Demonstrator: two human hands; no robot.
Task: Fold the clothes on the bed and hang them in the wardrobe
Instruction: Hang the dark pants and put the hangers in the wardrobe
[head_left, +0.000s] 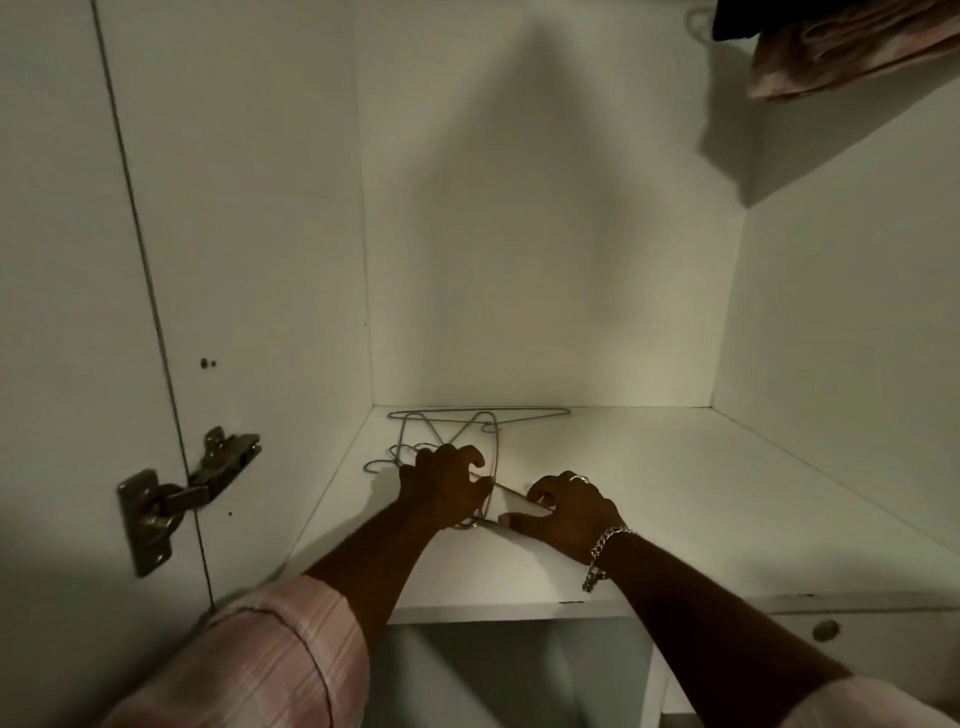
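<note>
Two pink plaid sleeves (260, 660), pushed up the forearms, frame the bottom of the view as a person reaches into a white wardrobe (519, 260). A chain bracelet (605, 553) hangs at the right wrist, and a ring shows on one finger of the right hand (563, 512).

Both hands meet over the wardrobe shelf (675, 519), close to its front edge. The left hand (444, 488) has its fingers curled round the wires of a tangle of metal hangers (457, 436); its grip is closed on them. The right hand, just beside it, pinches a thin hanger bar (511, 496) that runs between the two hands, fingers bent over it and thumb beneath.

The rest of the hangers lie flat on the shelf behind the left hand, spreading toward the back left corner, their hooks and shoulders crossing one another. How many there are cannot be told.

At left, a metal hinge (171, 499) joins the open door (62, 312) to the wardrobe side. Below the shelf at right, a round knob (825, 630) sits on a drawer front.

High in the upper right corner, a folded pink cloth (841, 52) rests on an upper shelf (831, 145), with something dark beside it. The shadow of the person falls across the wardrobe's back wall.
</note>
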